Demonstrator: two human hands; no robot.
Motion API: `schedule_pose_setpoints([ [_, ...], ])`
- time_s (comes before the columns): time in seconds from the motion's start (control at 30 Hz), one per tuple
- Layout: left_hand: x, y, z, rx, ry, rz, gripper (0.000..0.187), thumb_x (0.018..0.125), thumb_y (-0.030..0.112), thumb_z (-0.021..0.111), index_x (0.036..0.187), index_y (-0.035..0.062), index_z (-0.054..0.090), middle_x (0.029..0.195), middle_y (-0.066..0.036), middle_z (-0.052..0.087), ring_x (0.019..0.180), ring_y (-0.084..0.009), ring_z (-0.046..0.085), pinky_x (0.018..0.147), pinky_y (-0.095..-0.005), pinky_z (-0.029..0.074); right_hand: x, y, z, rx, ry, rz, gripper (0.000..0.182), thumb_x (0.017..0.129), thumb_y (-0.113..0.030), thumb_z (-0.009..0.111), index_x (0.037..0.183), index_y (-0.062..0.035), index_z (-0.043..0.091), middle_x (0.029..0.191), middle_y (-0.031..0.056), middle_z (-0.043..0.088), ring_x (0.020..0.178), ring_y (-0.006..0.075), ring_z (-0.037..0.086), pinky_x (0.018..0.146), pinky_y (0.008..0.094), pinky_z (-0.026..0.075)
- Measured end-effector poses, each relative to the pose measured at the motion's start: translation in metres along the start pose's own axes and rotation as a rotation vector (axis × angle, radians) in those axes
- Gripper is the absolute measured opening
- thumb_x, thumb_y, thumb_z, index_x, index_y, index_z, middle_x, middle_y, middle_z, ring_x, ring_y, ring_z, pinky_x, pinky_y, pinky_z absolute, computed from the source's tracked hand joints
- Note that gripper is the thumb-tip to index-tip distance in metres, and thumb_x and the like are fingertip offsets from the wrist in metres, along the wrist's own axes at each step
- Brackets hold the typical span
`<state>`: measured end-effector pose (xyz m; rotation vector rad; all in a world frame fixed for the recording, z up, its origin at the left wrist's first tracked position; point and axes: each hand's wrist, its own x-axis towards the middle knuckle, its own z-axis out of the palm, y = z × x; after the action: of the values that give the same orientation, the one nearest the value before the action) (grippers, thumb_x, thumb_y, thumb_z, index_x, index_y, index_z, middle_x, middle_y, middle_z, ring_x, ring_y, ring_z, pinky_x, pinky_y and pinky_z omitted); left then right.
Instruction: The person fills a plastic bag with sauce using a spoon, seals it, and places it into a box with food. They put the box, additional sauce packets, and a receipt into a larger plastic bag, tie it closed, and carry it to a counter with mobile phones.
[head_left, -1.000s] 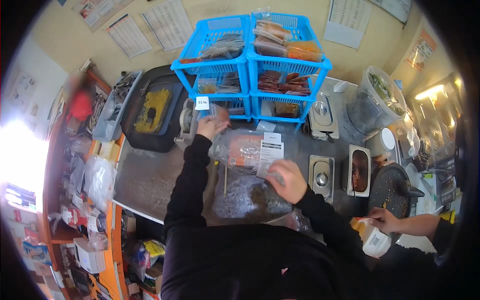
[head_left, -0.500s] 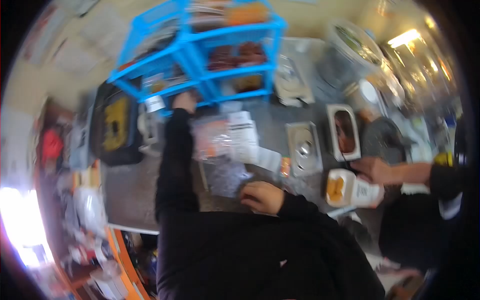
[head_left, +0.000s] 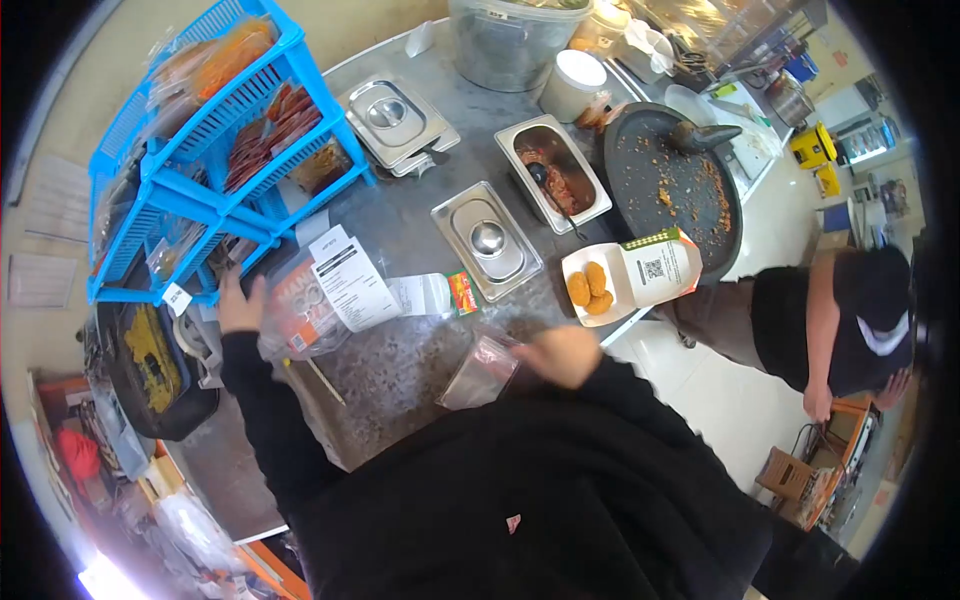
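Observation:
My left hand (head_left: pixel 240 308), fingers apart, is at the lower front edge of the blue plastic rack (head_left: pixel 215 205); its fingertips are partly lost against the rack. Just right of it lies a clear plastic bag (head_left: pixel 300 310) with red print, partly covered by a printed receipt (head_left: pixel 352 280). Near the table's front edge, my right hand (head_left: pixel 565 356) pinches the corner of a small clear plastic bag (head_left: pixel 480 373). Beyond that hand stands an open paper box (head_left: pixel 600 312) with several breaded golden pieces inside.
A lidded steel pan (head_left: pixel 468 225), an open steel pan (head_left: pixel 598 197) with reddish food, and a stone mortar (head_left: pixel 650 215) with a pestle (head_left: pixel 700 137) occupy the right side. A black tray (head_left: pixel 190 420) sits at left. Another person (head_left: pixel 840 310) stands beyond the table's right edge.
My right hand has moved right and now holds the small clear bag. My left hand sits lower on the rack. The other person's hand has left the paper box, and the view has turned.

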<state>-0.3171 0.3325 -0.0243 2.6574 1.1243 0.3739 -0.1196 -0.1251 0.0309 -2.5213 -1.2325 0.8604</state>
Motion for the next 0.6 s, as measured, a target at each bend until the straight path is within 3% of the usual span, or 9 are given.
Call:
schedule_pose_setpoints([
  [0.07,-0.05,0.06,-0.034,-0.139,0.114,0.094,0.046,0.081,0.025,0.062,0.118,0.0009,0.05,0.12,-0.021,0.051,0.112,-0.0355,0.048,0.095,-0.0406,0.037,-0.034,0.048,-0.016,0.122,0.036,0.375,0.063,0.084,-0.058,0.046,0.078,0.0024,0.064,0.067,0.0221,0.061,0.059,0.0332,0.061,0.055,0.0439,0.046],
  [0.13,-0.094,0.122,-0.04,-0.349,0.208,0.137,0.044,0.079,0.018,0.064,0.117,-0.0002,0.051,0.119,-0.019,0.052,0.11,-0.0323,0.05,0.095,-0.0395,0.037,-0.049,0.101,-0.012,0.26,-0.104,0.758,0.066,0.085,-0.059,0.044,0.079,0.0044,0.062,0.065,0.018,0.06,0.056,0.0276,0.061,0.052,0.0391,0.046],
  [0.17,-0.115,0.148,-0.038,-0.452,0.201,0.101,0.043,0.078,0.015,0.065,0.116,-0.0005,0.052,0.119,-0.018,0.053,0.11,-0.0307,0.051,0.096,-0.0389,0.037,-0.054,0.117,-0.004,0.436,0.055,0.775,0.062,0.085,-0.056,0.046,0.081,0.0037,0.06,0.062,0.0143,0.058,0.054,0.0229,0.059,0.049,0.0357,0.044],
  [0.27,-0.168,0.189,0.01,-0.695,0.043,-0.065,0.037,0.077,0.015,0.066,0.109,0.0001,0.055,0.112,-0.015,0.057,0.107,-0.0282,0.052,0.093,-0.0372,0.039,-0.044,0.162,0.048,1.014,0.532,0.499,0.045,0.088,-0.043,0.052,0.103,-0.0008,0.047,0.055,0.006,0.051,0.037,0.0109,0.045,0.033,0.024,0.034],
  [0.37,-0.22,0.207,0.064,-0.391,-0.043,0.032,0.043,0.08,0.025,0.062,0.114,0.0015,0.051,0.125,-0.019,0.047,0.116,-0.0369,0.042,0.099,-0.0465,0.031,-0.025,0.181,0.068,1.067,0.578,0.386,0.027,0.089,-0.026,0.053,0.1,-0.0032,0.044,0.061,0.0064,0.053,0.038,0.01,0.045,0.033,0.0216,0.033],
  [0.47,-0.261,0.208,0.082,-0.278,-0.045,-0.056,0.046,0.082,0.029,0.059,0.12,0.0045,0.049,0.136,-0.019,0.036,0.125,-0.0352,0.033,0.103,-0.05,0.021,-0.027,0.161,0.032,0.828,0.278,0.562,0.029,0.089,-0.032,0.052,0.094,-0.0033,0.052,0.061,0.0068,0.053,0.049,0.0151,0.052,0.046,0.0281,0.043],
  [0.5,-0.273,0.2,0.082,-0.245,-0.097,-0.082,0.052,0.084,0.034,0.054,0.127,0.0058,0.045,0.142,-0.018,0.026,0.13,-0.0362,0.025,0.102,-0.0588,0.015,-0.036,0.144,0.013,0.734,0.175,0.491,0.031,0.088,-0.033,0.052,0.092,-0.0029,0.053,0.061,0.0091,0.054,0.05,0.0183,0.053,0.048,0.0306,0.043],
  [0.57,-0.292,0.192,0.078,-0.144,-0.077,-0.124,0.053,0.085,0.035,0.054,0.129,0.0077,0.044,0.142,-0.018,0.026,0.13,-0.0372,0.025,0.102,-0.0583,0.015,-0.042,0.091,-0.011,0.541,-0.008,0.344,0.034,0.087,-0.036,0.054,0.089,-0.0021,0.054,0.062,0.0136,0.056,0.052,0.0247,0.056,0.052,0.0358,0.045],
  [0.6,-0.305,0.188,0.075,-0.089,-0.075,-0.14,0.053,0.085,0.035,0.054,0.129,0.0087,0.044,0.142,-0.018,0.026,0.13,-0.0377,0.025,0.103,-0.0581,0.015,-0.034,0.068,-0.006,0.38,0.101,0.118,0.033,0.086,-0.035,0.055,0.089,-0.0018,0.053,0.066,0.0164,0.057,0.056,0.0294,0.057,0.054,0.0388,0.045],
])
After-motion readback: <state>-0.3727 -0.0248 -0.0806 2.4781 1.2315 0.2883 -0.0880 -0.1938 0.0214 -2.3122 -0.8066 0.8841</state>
